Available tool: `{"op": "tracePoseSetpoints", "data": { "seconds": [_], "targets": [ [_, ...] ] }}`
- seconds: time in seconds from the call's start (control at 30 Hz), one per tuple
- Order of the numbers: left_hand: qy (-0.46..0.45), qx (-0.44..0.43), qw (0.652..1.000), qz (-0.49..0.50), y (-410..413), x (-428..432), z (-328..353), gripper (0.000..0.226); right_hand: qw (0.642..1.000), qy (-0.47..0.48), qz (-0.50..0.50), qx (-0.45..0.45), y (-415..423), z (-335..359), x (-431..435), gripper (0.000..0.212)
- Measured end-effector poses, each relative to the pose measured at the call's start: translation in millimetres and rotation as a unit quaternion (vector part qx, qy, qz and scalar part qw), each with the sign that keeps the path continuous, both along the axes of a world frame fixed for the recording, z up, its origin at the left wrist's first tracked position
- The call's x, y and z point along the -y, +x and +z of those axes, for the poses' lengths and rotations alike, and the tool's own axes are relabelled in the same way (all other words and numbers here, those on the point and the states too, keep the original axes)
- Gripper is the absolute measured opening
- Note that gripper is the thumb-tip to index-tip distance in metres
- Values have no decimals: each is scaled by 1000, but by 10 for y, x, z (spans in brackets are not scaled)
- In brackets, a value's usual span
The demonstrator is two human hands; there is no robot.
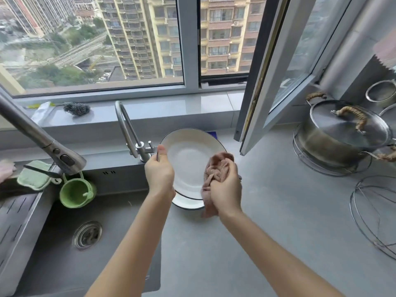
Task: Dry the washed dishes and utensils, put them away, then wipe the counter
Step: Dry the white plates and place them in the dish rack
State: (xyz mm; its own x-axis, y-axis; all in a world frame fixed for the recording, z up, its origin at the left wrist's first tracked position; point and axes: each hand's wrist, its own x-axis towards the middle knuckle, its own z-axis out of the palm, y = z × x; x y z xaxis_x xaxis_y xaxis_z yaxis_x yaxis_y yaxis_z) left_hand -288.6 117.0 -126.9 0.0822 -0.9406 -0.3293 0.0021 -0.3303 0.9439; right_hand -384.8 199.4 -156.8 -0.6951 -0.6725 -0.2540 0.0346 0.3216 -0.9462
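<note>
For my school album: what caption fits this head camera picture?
Left hand holds a white, dark-rimmed plate; right hand presses a bunched pink cloth against it.

We hold a plate (188, 161) tilted over the counter (278, 211), left hand (159, 172) gripping its rim, right hand (226, 185) pressing a bunched cloth (216, 170) against it, a second plate (187, 203) below.

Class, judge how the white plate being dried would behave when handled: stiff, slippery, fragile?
The plate looks glazed ceramic, so probably stiff and breakable. Its glossy face may be slippery; the left hand grips its rim.
</note>
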Motion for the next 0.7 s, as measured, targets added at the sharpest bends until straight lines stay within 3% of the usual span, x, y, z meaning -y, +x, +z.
{"op": "tracePoseSetpoints", "data": {
  "seconds": [0.07,0.13,0.2,0.27,0.33,0.37,0.47,0.5,0.6,0.7],
  "targets": [
    [3,30,999,-17,7,-8,-64,44,993,61,91,-53,25,-70,-174,59],
    [33,35,998,-49,114,-1,-163,39,975,97,123,-154,-175,42,-294,49],
    [71,14,993,-91,192,26,-220,41,954,80,98,-272,-331,219,-300,41],
    [103,10,986,-133,182,41,-263,50,914,81,201,-344,-330,359,-190,51],
    [115,1,979,-169,141,0,-240,53,867,86,374,-317,-235,421,-72,53],
    [113,6,978,-178,137,-8,-233,54,854,79,413,-306,-207,422,-74,52],
    [108,11,975,-192,202,18,-234,57,850,4,298,-435,-323,331,-197,51],
    [107,4,974,-199,209,9,-209,59,850,-7,288,-441,-340,293,-217,52],
    [89,-19,968,-234,138,-9,-155,63,861,-22,380,-336,-177,94,-143,58],
    [73,-28,970,-230,47,-44,-22,51,850,-34,395,-346,115,165,-46,67]
  ]
}}
